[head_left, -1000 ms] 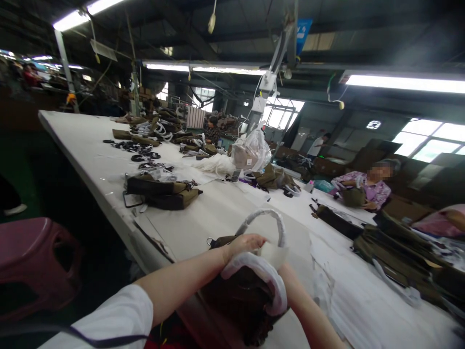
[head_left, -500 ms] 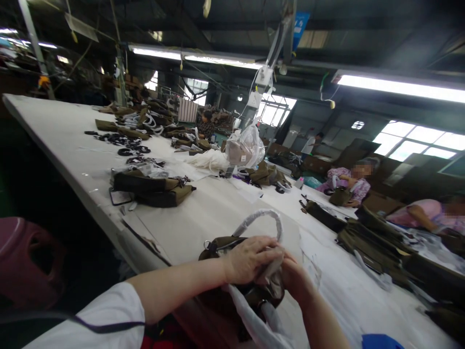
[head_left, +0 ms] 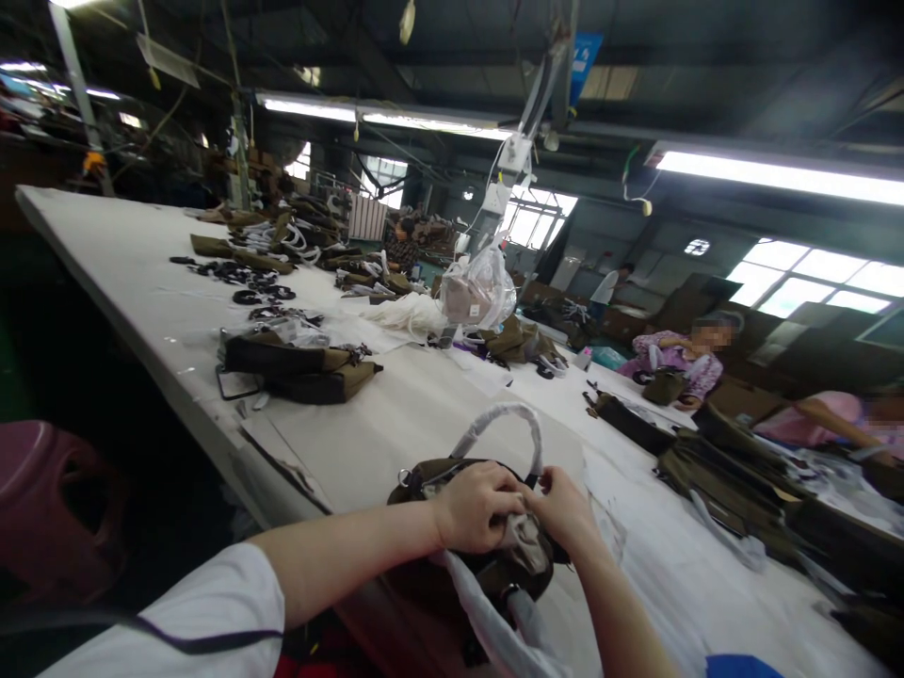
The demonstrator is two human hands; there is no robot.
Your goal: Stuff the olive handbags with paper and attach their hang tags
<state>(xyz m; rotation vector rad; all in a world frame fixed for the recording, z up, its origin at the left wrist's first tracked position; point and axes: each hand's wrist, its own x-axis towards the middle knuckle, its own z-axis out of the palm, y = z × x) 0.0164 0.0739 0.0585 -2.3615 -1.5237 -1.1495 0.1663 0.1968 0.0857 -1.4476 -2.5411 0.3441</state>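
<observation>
A dark olive handbag (head_left: 422, 474) stands at the table's near edge, its top open and pale lining (head_left: 528, 543) bulging out. One handle (head_left: 498, 414), wrapped in white film, arches up behind my hands; the other wrapped handle (head_left: 472, 597) hangs over the near side. My left hand (head_left: 476, 508) lies over the opening with bent fingers gripping the bag's lining and edge. At the right end of the opening, my right hand (head_left: 563, 510) has its fingers closed on the bag's rim beside the far handle's base. Both hands' fingertips are partly hidden.
More olive bags (head_left: 303, 365) lie left on the white table (head_left: 395, 414). Black straps (head_left: 244, 278) and bag parts are piled farther back. At right are stacked bags (head_left: 727, 480) and two co-workers. A pink stool (head_left: 42, 508) stands beside the table at left.
My right hand has come up from behind the lining to the rim near the far handle. My left hand's fingers have curled more, and more of the lining now shows.
</observation>
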